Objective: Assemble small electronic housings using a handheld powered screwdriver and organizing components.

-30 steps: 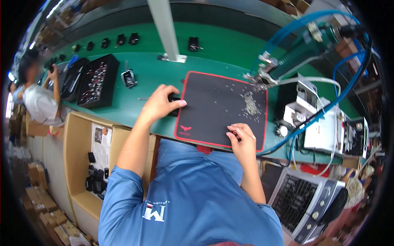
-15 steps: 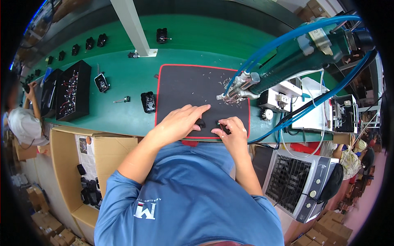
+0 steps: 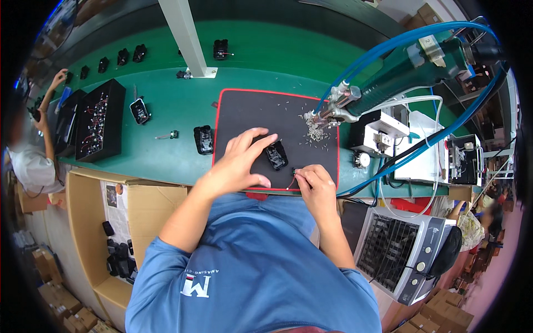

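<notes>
An open black plastic housing (image 3: 276,155) lies tilted on the dark red-edged mat (image 3: 244,111), its inside facing up. My left hand (image 3: 236,166) is spread open just left of it, thumb and fingers apart; whether the fingertips touch its edge I cannot tell. To the right and nearer me, my right hand (image 3: 316,186) pinches a small dark wired part (image 3: 293,173), partly hidden by the fingertips. A thin red wire with a pale end hangs from it over the mat. A second black housing (image 3: 204,140) rests at the mat's left edge.
Loose screws (image 3: 317,133) are heaped under the tip of a green arm-mounted driver (image 3: 333,108) with blue hoses. A black box of wired parts (image 3: 100,125) stands left, beside a co-worker's arm (image 3: 49,139). An open cardboard box (image 3: 158,213) and an air cooler (image 3: 397,252) flank me.
The black housing now shows uncovered on the mat, and my left hand has opened and shifted left. My right hand has moved slightly down, the red wire now visible. The co-worker's arm has reached up.
</notes>
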A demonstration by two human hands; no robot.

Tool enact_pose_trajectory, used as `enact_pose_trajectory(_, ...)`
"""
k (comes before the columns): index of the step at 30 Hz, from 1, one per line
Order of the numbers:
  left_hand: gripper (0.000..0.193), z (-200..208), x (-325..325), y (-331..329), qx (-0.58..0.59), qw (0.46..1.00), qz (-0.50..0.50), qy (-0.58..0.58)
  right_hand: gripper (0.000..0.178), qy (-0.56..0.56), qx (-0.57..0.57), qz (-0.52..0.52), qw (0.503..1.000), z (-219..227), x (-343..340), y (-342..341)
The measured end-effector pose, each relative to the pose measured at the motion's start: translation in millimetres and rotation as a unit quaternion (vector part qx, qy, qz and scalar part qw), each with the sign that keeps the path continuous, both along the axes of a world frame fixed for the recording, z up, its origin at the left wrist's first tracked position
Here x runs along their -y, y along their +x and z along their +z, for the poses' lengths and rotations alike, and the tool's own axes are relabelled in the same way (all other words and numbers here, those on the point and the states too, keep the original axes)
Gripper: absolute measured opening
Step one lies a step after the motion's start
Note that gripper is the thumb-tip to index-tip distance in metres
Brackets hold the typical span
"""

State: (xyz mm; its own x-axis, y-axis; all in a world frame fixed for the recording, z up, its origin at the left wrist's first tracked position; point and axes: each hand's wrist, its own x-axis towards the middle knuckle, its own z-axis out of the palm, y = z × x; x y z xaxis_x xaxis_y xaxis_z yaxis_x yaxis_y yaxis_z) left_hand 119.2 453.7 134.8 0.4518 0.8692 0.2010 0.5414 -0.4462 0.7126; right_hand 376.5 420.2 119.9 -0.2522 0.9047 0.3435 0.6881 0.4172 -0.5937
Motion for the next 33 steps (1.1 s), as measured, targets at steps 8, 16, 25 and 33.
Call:
enact_pose_trajectory(8,0.108,-39.9,3.9,47.0,-0.023,0.987,0.139,0.079,0.015,0.082,0.032,0.085,0.992,15.1,-27.7,-29.2)
enact_pose_trajectory(16,0.087,-48.4,-9.5,36.1,0.047,0.994,0.05,0.082,0.015,0.081,0.074,0.086,0.99,12.9,-25.7,-32.9)
enact_pose_trajectory(25,0.085,-44.8,-10.0,35.2,0.054,0.991,0.02,0.117,0.011,0.074,0.096,0.062,0.991,15.6,-24.4,-42.8)
enact_pose_trajectory(33,0.089,-49.0,-14.1,29.4,0.098,0.988,0.002,0.119,0.014,0.006,0.101,0.003,0.995,25.4,-21.1,-46.3)
